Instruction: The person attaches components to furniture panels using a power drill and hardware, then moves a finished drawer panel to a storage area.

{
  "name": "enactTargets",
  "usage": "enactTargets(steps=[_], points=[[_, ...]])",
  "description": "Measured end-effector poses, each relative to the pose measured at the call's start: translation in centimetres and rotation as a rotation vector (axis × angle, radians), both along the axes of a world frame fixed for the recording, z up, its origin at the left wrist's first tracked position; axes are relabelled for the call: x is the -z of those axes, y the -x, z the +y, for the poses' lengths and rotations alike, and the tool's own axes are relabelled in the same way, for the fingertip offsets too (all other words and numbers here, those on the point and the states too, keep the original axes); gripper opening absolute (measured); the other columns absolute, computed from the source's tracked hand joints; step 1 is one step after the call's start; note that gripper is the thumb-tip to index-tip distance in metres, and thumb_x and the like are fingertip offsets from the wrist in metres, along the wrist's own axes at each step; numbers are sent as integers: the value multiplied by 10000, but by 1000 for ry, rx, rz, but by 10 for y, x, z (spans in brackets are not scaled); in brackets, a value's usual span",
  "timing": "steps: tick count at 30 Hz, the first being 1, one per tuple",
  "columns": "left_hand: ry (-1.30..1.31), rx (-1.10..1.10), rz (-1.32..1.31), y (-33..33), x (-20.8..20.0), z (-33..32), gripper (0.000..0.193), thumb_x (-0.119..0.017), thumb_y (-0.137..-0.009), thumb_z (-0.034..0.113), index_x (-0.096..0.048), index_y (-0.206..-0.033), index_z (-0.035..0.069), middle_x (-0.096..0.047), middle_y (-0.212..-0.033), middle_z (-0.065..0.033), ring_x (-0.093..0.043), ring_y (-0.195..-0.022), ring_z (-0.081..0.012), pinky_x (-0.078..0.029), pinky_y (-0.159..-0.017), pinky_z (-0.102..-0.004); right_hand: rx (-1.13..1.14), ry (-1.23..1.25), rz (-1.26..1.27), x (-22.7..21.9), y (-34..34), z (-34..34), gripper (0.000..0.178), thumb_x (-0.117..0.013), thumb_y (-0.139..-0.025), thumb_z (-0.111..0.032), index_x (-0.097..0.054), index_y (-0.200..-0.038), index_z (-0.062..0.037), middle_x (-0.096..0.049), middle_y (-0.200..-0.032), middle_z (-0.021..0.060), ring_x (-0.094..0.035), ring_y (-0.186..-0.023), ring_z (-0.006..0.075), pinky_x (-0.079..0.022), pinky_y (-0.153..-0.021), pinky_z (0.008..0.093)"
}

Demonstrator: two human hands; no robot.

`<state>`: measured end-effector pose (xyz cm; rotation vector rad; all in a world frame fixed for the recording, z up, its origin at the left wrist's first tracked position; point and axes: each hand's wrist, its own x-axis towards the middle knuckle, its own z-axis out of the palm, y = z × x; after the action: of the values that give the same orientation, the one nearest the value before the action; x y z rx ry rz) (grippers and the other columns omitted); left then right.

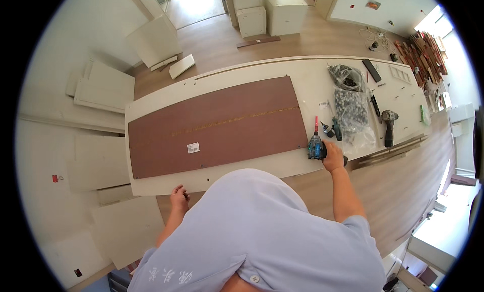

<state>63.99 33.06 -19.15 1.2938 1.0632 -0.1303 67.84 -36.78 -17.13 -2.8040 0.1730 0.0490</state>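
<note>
My right hand is wrapped round the handle of a blue and black cordless driver, at the right end of a brown panel. A pink-red stick-like piece shows just beyond the tool's nose. My left hand is at the near left edge of a large white board, fingers curled in; what they hold, if anything, I cannot make out. The brown panel lies flat on this board, with a white label and a yellowish streak along it.
Right of the panel lie a dark-handled screwdriver, clear bags of small fittings, a second drill and a black bar. White panels lean at the left wall. White cabinets stand behind; wood strips are piled far right.
</note>
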Motion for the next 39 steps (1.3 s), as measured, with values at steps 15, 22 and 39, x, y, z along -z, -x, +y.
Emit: enactTargets(steps=[15,22,39], points=[[101,1087,-254,-161,-129,-225,379,-593,-982,19,-570,-1360,36,-656,-1219,-68,-669,-1087,-182,-557,-958,-331,437,-1162,-149,-52,-27,75,258,-651,-943,-131,-698,-1191,-75,-727,-1105,85,-694,-1083,241,-555,-932,412],[85,1689,-531,-151,-218,-349,556,-667,-960,81,-515,-1494,74,-595,-1416,-129,-587,-1304,-244,-474,-1105,-389,680,-2324,260,-114,-21,158,262,-537,-1069,-292,-669,-1088,-66,-697,-997,84,-674,-906,191,-562,-753,310],[-999,1499,-92,-121,-43,-111,751,-737,-879,253,-444,-1541,55,-301,-1663,-221,-301,-1532,-382,-309,-1241,-454,1418,-1873,-606,-16,7,-133,646,-516,-1030,-479,-449,-1465,-7,-510,-1448,141,-523,-1296,285,-477,-982,451]])
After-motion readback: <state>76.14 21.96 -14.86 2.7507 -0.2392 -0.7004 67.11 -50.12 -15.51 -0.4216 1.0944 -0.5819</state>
